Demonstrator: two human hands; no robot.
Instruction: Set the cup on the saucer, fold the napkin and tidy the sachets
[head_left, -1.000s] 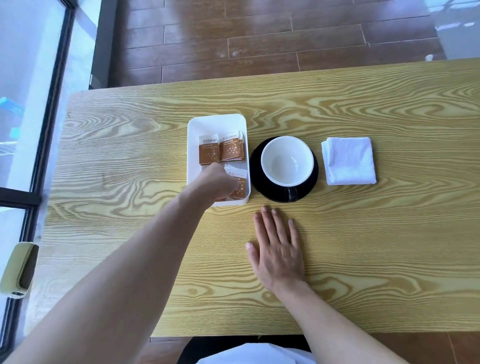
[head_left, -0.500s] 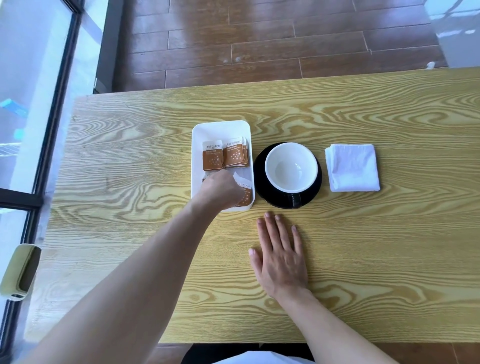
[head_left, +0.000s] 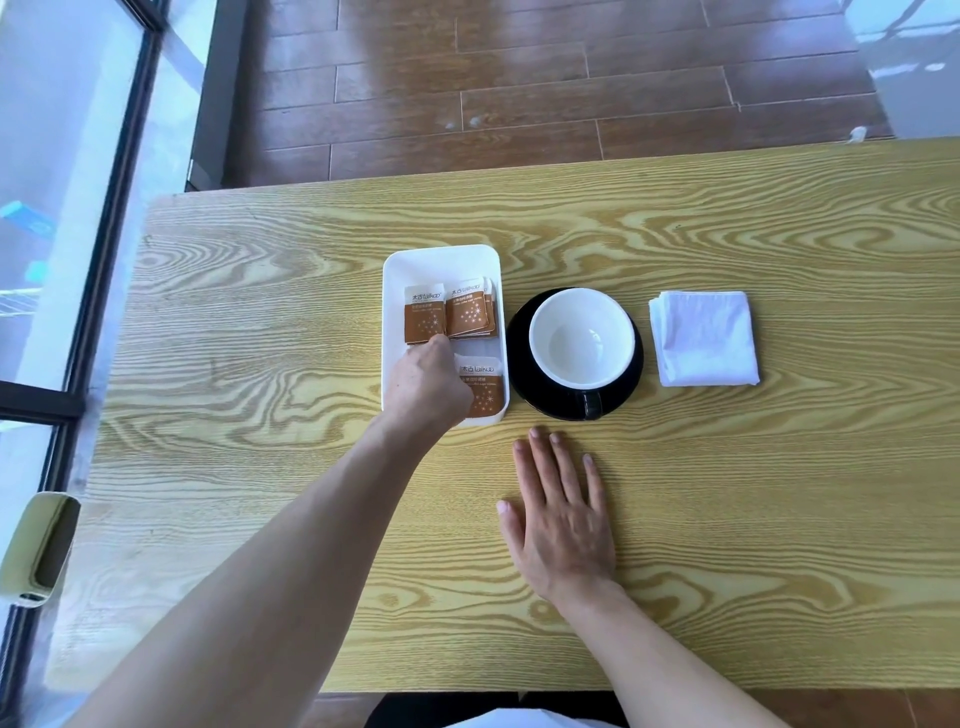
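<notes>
A white tray (head_left: 441, 260) holds several brown and white sachets (head_left: 470, 312). My left hand (head_left: 426, 387) reaches into the tray, fingers curled, with a fingertip touching the lower edge of the far left sachet (head_left: 423, 317). Another sachet (head_left: 483, 387) lies beside that hand. Whether my left hand grips anything is hidden. An empty white cup (head_left: 582, 338) sits on the black saucer (head_left: 519, 343), handle toward me. A folded white napkin (head_left: 704, 338) lies to the right. My right hand (head_left: 558, 514) rests flat on the table, fingers spread.
The wooden table (head_left: 260, 364) ends at a window frame on the left. A pale green object (head_left: 39, 545) sits past the table's left edge. Brown plank floor lies beyond the far edge.
My left hand has shifted a little farther into the tray, toward the far sachets. My right hand stays flat in place. The camera view has moved slightly.
</notes>
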